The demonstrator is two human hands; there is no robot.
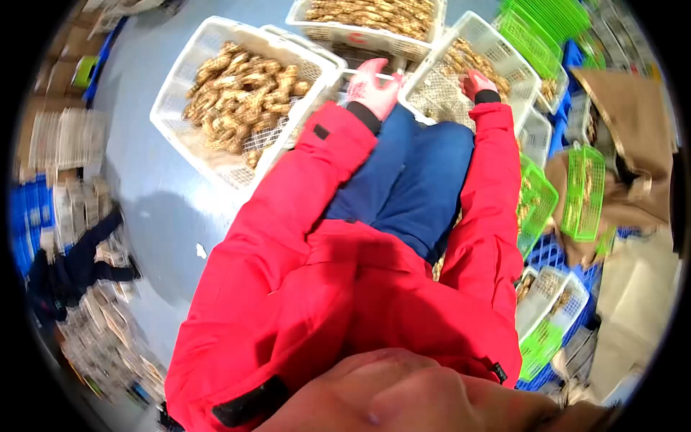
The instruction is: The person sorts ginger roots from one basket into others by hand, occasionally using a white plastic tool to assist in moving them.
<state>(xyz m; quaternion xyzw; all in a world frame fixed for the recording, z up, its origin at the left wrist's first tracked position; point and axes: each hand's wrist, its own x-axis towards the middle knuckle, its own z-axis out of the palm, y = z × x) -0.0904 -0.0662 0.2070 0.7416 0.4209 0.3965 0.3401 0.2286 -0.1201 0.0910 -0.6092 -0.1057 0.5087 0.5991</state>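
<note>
My left hand point(374, 88) is over my lap with thumb and fingers apart and nothing visible between them. It is near the rim of a white plastic basket point(167, 86) piled with knobbly, tan, ginger-like roots point(241, 97). My right hand point(476, 83) reaches into a second white basket point(529, 68), tilted toward my knees. Its fingers are curled beside more of these roots point(461, 56); what they hold, if anything, is hidden. The near part of that basket shows bare mesh.
Another white basket point(360, 34) full of roots stands ahead. At right are green baskets point(533, 205), blue pallets point(554, 252) and brown sacks point(633, 122). A person in dark clothes point(79, 259) is at far left by stacked crates, across the grey-blue floor point(137, 144).
</note>
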